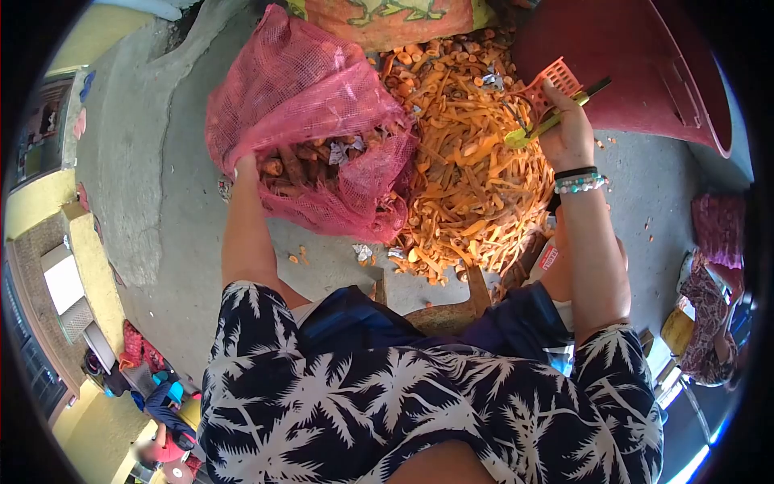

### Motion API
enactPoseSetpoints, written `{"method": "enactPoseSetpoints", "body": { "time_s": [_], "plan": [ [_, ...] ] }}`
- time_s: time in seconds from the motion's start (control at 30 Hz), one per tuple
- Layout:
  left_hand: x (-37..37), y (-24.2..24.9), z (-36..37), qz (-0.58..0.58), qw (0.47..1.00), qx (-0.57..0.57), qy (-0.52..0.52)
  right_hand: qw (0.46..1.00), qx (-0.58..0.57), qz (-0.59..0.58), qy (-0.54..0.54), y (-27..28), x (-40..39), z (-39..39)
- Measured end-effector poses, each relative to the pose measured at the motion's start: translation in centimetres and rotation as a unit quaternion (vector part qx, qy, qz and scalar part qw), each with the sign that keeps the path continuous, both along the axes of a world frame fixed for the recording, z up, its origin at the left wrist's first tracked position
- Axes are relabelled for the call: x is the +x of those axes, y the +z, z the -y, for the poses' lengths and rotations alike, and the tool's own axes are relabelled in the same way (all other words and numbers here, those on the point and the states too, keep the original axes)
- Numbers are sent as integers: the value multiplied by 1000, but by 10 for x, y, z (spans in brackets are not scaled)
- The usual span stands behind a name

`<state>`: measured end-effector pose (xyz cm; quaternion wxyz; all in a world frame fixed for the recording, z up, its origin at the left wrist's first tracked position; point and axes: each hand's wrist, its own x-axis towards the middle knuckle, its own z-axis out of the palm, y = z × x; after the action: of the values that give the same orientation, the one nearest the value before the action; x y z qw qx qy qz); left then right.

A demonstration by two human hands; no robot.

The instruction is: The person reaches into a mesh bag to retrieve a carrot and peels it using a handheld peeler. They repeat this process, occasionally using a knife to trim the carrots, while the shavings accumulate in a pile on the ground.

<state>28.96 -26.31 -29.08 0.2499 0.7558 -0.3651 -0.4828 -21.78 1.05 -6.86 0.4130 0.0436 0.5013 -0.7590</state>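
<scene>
My right hand (569, 129) is closed around a yellow-green handled peeler (545, 127) and an orange plastic lattice piece (556, 82), above a big heap of orange peelings (476, 169). A dark strip sticks out past the fingers on the far side. On the left, a pink mesh sack (302, 85) lies with its mouth gaping, and unpeeled carrots (294, 167) and scraps of paper show inside. My left hand (244, 166) reaches to the sack's near left edge; the mesh hides its fingers.
A large dark red tub (621, 73) stands at the upper right, beside the heap. Behind the heap is a printed orange sack (387, 24). Between my knees shows a wooden stool edge (447, 316). People sit at the far lower left and right, on the concrete floor (137, 202).
</scene>
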Motion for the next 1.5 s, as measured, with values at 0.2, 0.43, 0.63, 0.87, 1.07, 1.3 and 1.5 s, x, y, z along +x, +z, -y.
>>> {"method": "enactPoseSetpoints", "body": {
  "time_s": [0.2, 0.43, 0.63, 0.87, 1.07, 1.3, 1.5],
  "plan": [
    [2, -94, -11, 348, 838, 30, -419, 1000, 11, 14, -6, 4, 7, 5],
    [-5, -177, -20, 426, 757, -2, -495, 1000, 12, 9, -9, 2, 6, 2],
    [-24, -182, -41, 403, 781, -14, -477, 1000, 20, 3, -12, 0, -4, -4],
    [-1, -173, -63, 380, 808, -22, -450, 1000, 4, 3, -12, 11, 5, -2],
    [1, -155, -93, 368, 833, -34, -412, 1000, -12, 10, 15, 12, 13, -2],
    [-122, 107, -231, 295, 838, -231, -397, 1000, -27, 2, 13, 18, 7, -13],
    [-172, 216, -268, 50, 788, -351, -504, 998, -37, -32, 29, 30, 7, -36]
  ]
}}
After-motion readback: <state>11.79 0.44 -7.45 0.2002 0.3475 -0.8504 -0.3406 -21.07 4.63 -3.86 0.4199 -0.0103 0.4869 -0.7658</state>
